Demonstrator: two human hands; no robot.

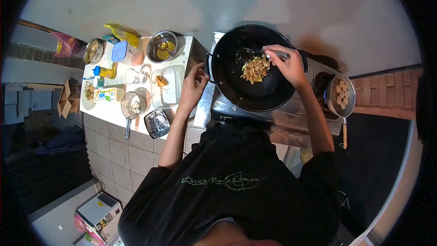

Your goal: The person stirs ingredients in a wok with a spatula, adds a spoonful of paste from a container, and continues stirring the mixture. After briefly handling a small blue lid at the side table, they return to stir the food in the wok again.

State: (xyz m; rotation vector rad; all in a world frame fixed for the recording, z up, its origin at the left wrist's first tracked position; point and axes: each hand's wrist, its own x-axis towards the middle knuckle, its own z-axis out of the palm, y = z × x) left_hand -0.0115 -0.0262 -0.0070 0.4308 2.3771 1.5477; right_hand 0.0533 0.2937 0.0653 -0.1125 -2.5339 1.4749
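A large black wok sits on the stove in front of me, with a small heap of chopped, browned food in its middle. My left hand is at the wok's left side, its fingers curled around the loop handle. Over the wok's right half, my right hand grips a spatula by its grey handle. The spatula's dark slotted blade rests in the wok, just above and left of the food.
Right of the wok, a smaller pan with round pale pieces stands on a burner. The left counter holds a steel bowl with yellow liquid, a clear container, a strainer, a black tray and a blue-lidded box.
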